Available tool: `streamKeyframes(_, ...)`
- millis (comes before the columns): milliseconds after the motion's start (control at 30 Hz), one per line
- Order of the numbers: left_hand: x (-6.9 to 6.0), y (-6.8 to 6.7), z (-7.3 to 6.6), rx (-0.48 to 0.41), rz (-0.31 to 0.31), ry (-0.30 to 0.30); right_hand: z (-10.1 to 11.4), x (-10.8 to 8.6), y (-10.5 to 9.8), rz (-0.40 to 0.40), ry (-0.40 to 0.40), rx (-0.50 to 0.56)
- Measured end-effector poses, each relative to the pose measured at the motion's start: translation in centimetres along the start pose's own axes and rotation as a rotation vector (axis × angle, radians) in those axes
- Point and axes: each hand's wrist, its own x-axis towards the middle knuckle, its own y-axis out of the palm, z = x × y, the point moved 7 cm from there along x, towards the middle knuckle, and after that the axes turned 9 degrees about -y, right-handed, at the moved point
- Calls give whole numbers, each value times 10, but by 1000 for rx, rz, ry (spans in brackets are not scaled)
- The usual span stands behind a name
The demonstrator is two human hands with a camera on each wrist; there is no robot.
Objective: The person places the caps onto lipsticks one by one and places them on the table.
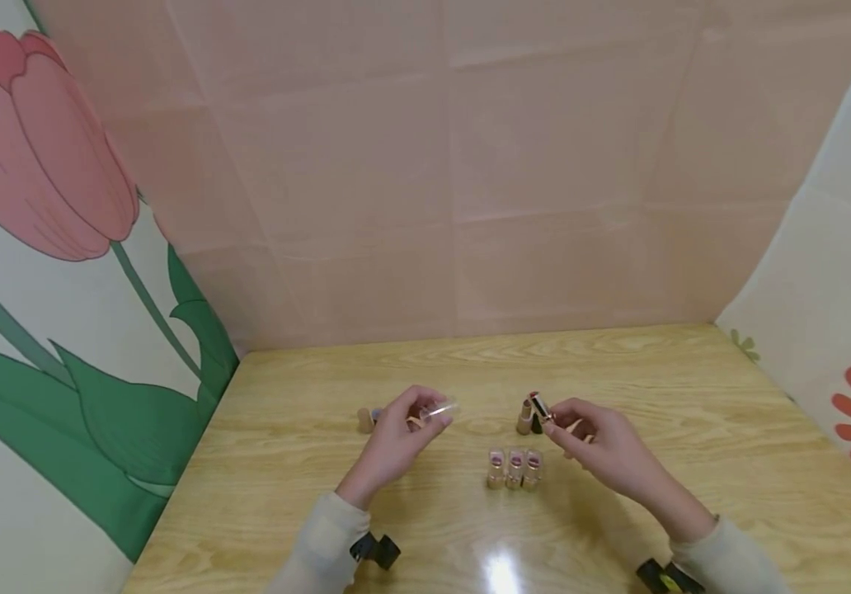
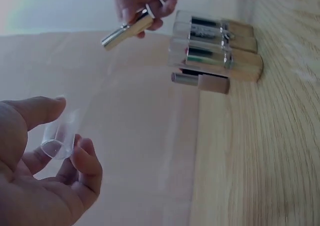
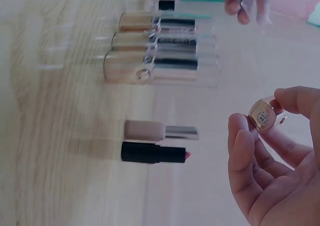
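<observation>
My left hand (image 1: 396, 437) pinches a clear plastic cap (image 2: 59, 138) between thumb and fingers; the cap is see-through and tilted. My right hand (image 1: 607, 450) grips an uncapped lipstick (image 1: 540, 406) in a gold tube, tilted above the table. A round label on its base (image 3: 262, 116) faces the right wrist view. Three gold lipsticks under clear caps (image 1: 514, 469) stand in a row between the hands. Behind them, near the right fingertips, stand a beige uncapped lipstick (image 3: 145, 130) and a black lipstick (image 3: 150, 152) with a pink tip.
Beside the left hand stands a small beige item (image 1: 364, 421), with a bluish thing partly hidden behind that hand. Everything stands on a wood-grain table (image 1: 284, 495). A pink cloth backdrop (image 1: 433, 206) rises at its far edge; flower-printed sheets (image 1: 796, 346) flank the sides.
</observation>
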Motion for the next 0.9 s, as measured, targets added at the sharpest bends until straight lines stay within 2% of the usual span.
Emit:
streamKeyframes(300,-3,4,-11,-115,36,4,20,-2,6,7,-87,12)
streamKeyframes(500,-5,6,-16,-135,28,8,31,-3,12,36,-119,34)
streamKeyframes(900,-10,17,-28,-134,103,40,50,-2,19,80,-233,50)
